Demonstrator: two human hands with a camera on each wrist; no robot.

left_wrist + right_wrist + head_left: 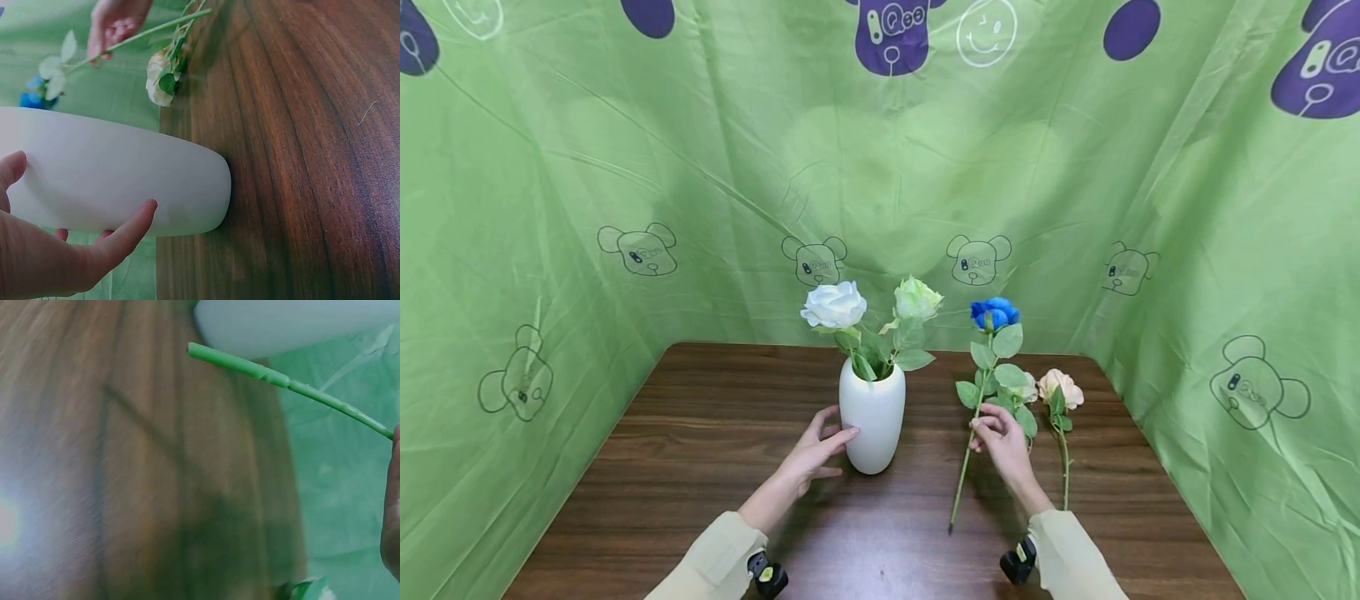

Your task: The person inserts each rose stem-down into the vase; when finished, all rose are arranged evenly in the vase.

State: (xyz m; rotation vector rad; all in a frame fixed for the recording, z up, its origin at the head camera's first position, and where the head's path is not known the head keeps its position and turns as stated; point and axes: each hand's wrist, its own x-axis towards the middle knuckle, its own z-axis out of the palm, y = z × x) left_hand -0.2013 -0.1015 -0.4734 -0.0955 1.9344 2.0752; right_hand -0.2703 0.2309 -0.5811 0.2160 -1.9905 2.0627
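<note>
A white vase (874,421) stands upright on the table, holding a white rose (835,305) and a pale green flower (917,298). My left hand (812,450) holds the vase's left side, its thumb on the front and other fingers partly hidden behind. To the vase's right, my right hand (1003,442) pinches the stem of a blue rose (995,314) between thumb and fingers. The rose is raised and slightly tilted, bloom up. In the right wrist view, its green stem (237,364) ends free above the wood, near the vase.
A pale pink rose (1062,389) lies on the table (722,433) to the right. Beside it is a whitish flower (1024,387), partly hidden behind my right hand and the blue rose's leaves. Green printed cloth (730,167) encloses the table's back and sides.
</note>
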